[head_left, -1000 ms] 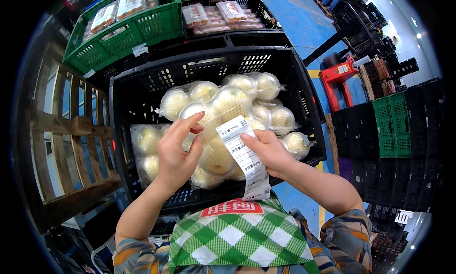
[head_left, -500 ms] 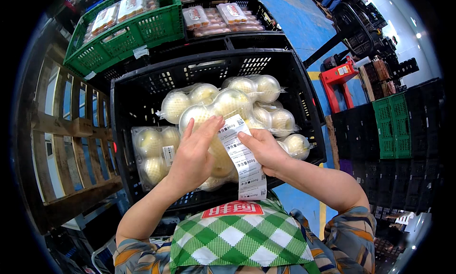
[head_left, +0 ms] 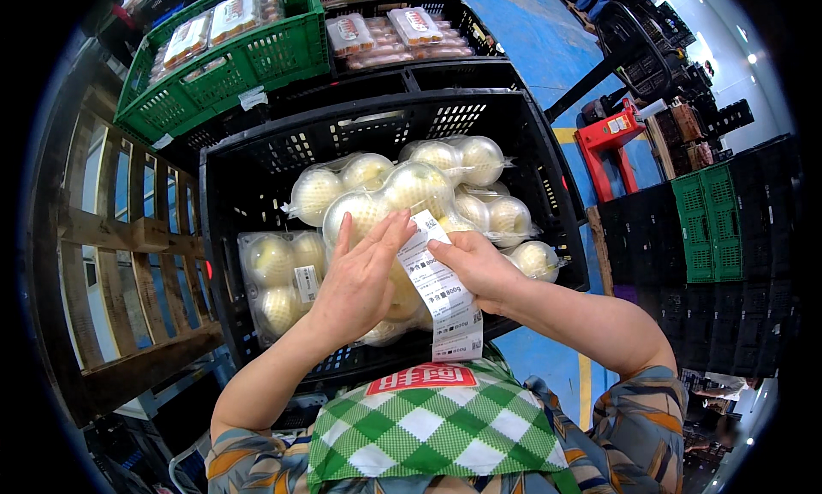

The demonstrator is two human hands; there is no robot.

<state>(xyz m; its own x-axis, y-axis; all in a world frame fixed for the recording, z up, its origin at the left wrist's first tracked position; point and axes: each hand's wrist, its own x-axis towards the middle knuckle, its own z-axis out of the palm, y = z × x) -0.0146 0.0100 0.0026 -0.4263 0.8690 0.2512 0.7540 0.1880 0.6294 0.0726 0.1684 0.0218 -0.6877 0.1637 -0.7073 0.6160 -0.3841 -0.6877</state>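
A black plastic crate in front of me holds several clear packs of round yellow fruit. My right hand holds a white strip of printed labels that hangs down over the crate's near edge. My left hand lies flat, fingers together, on a pack of fruit beside the strip, its fingertips at the strip's top end. One pack at the left bears a small white label.
A green crate and another black crate with sealed trays stand behind. Wooden pallet slats rise at left. At right are a red pallet jack, stacked black crates and green crates on a blue floor.
My left hand has shifted right across the fruit packs toward the strip, and its fingers now reach the strip's top. The right hand and strip stayed nearly in place.
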